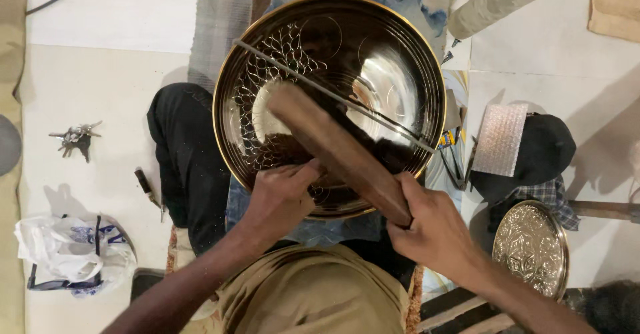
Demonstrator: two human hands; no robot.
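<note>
A large round shiny metal tray (373, 54) with engraved net-like patterns on its left half rests on my lap. My right hand (430, 231) grips the lower end of a brown wooden mallet (337, 151) that lies diagonally over the tray. My left hand (280, 197) presses on the tray's near rim, fingers pinched as if on a small tool that I cannot make out. A thin straight metal rod or ruler (333, 95) lies across the tray from upper left to lower right.
A bunch of keys (75, 138) and a small tool (147, 186) lie on the white floor at left, a white plastic bag (67, 251) below them. At right are a smaller engraved round plate (531, 244), a bubble-wrap piece (500, 141), dark cloth and a pale cylinder (497, 1).
</note>
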